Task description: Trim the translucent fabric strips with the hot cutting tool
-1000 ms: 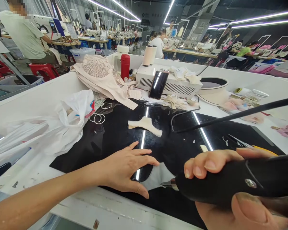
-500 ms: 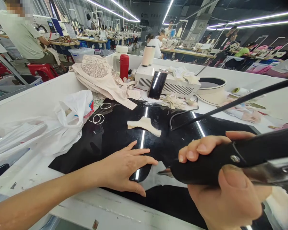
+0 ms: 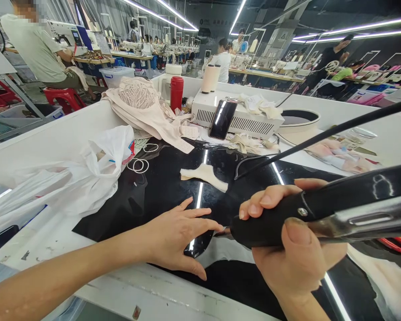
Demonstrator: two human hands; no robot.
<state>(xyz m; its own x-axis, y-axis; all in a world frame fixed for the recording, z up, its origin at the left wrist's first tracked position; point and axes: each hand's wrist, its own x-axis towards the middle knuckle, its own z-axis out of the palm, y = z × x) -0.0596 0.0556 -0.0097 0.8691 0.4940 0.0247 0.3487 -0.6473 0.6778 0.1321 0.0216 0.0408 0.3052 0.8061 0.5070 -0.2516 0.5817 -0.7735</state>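
My left hand [image 3: 178,234] lies spread on a glossy black sheet [image 3: 160,187], its fingertips at the edge of a thin greyish sheer piece [image 3: 229,250]. My right hand [image 3: 287,249] is wrapped round a thick black-handled tool [image 3: 263,227] with a screw and a long metal lever on its side. The tool's short metal tip points left and is close to my left index fingertip; I cannot tell whether they touch. A small cream cloth piece [image 3: 205,176] lies on the black sheet beyond my hands.
Left is a white plastic bag [image 3: 100,165] beside white rings [image 3: 138,166]. Behind lie beige bras [image 3: 137,104], a red bottle [image 3: 177,92], a phone [image 3: 223,119] leaning on a white vented box [image 3: 203,113]. A black cable [image 3: 321,136] crosses on the right. Other people sit at sewing machines.
My right hand has moved the tool slightly left and up, bringing its tip to my left fingertips. My left hand stays spread in place. The view has shifted a little.
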